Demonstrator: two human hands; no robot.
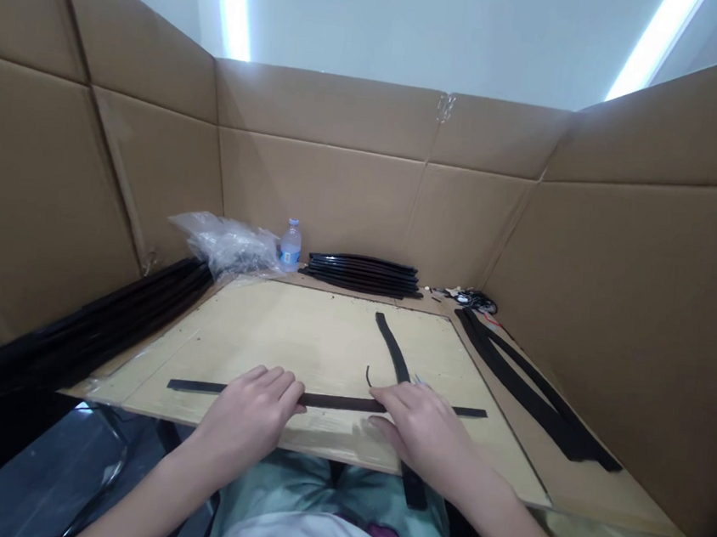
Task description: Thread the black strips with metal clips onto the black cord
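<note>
A long flat black strip [344, 403] lies across the pale board, running left to right in front of me. My left hand [259, 408] is closed over its left part, fingers curled and thumb at the near edge. Over the right part of the strip is my right hand [422, 425], with the index finger on the far side and the thumb on the near side. A thin curved black sliver [368, 376] rises by the right index fingertip. Under the right hand passes a second black strip [392, 345], its near end hanging past the board's edge.
The pale board [275, 328] covers the table, with cardboard walls [316, 183] around it. At the back are a plastic bag [226, 242], a water bottle [291, 246] and stacked black strips [361, 275]. More black strips [116, 311] lie left, and others [531, 389] right, near tangled cables [474, 299].
</note>
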